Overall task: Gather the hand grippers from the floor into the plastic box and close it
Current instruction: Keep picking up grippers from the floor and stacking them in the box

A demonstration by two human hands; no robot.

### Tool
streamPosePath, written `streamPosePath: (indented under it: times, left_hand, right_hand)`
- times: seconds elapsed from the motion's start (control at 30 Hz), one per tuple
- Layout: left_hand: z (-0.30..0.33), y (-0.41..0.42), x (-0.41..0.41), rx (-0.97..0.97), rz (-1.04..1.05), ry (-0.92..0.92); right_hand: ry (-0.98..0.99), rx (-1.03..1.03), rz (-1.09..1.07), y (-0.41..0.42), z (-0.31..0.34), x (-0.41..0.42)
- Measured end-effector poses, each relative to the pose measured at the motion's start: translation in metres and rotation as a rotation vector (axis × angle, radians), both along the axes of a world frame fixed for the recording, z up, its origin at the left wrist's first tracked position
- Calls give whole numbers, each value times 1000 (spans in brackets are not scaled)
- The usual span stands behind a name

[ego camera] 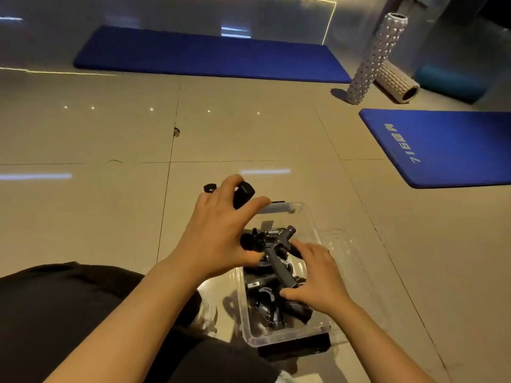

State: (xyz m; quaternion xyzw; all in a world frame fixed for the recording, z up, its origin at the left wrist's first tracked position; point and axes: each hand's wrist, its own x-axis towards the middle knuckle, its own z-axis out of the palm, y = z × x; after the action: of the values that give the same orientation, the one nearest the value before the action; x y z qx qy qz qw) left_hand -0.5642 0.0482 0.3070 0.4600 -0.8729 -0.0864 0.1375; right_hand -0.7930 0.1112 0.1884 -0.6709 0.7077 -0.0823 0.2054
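Observation:
A clear plastic box (pixel 312 225) stands open on the tiled floor in front of me, with several black hand grippers (pixel 265 302) piled inside. My left hand (pixel 218 230) hovers over the box's far left edge and holds a black hand gripper (pixel 243 193) whose foam handles stick out above my fingers. My right hand (pixel 315 277) rests inside the box, fingers closed around the handle of a grey-black hand gripper (pixel 276 252) lying on top of the pile. The clear lid (pixel 354 272) lies flat on the floor to the right of the box.
A black latch bar (pixel 296 348) runs along the box's near end. My dark-trousered legs (pixel 69 313) fill the lower left. Two blue mats (pixel 210 55) (pixel 442 147) lie beyond and to the right. Two grey foam rollers (pixel 373 59) stand at the upper right.

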Motion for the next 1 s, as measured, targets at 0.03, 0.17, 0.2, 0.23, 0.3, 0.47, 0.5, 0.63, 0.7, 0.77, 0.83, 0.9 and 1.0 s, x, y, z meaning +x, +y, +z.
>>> streamPosePath:
  times: [0.03,0.17,0.2,0.23,0.3,0.47,0.5,0.63,0.7,0.77,0.83,0.9,1.0]
  left_hand:
    - [-12,-3,-1,81,35,-3]
    - [-42,-22,16,406,104,-141]
    - [-44,-27,20,436,102,-156]
    - [-45,-31,23,439,93,-165]
    - [-45,-35,21,385,58,-171]
    - [-41,-35,7,325,-60,-131]
    - [-42,-35,6,341,-83,-140]
    - [-42,-30,2,345,-163,-228]
    - [-40,-29,3,351,-156,-232]
    - [-39,-30,6,365,-124,-228]
    - [-39,-31,10,377,-86,-219]
    - [-40,-32,13,369,-62,-196]
    - [-42,-33,16,369,-53,-192]
  right_hand:
    - [4,56,24,3,-9,1]
    - [37,279,91,4,-40,-5]
    - [58,341,108,3,-47,-7]
    - [77,404,115,2,-52,-10]
    - [132,521,134,2,-61,-16]
    - [344,593,223,-2,-75,-14]
    - [377,602,229,-3,-75,-11]
    - [470,654,114,-3,-78,9]
    - [529,629,70,-1,-81,21]
    - [553,575,65,2,-84,28]
    - [517,536,48,4,-85,26]
    - [472,491,46,6,-82,20]
    - [434,355,129,8,-76,13]
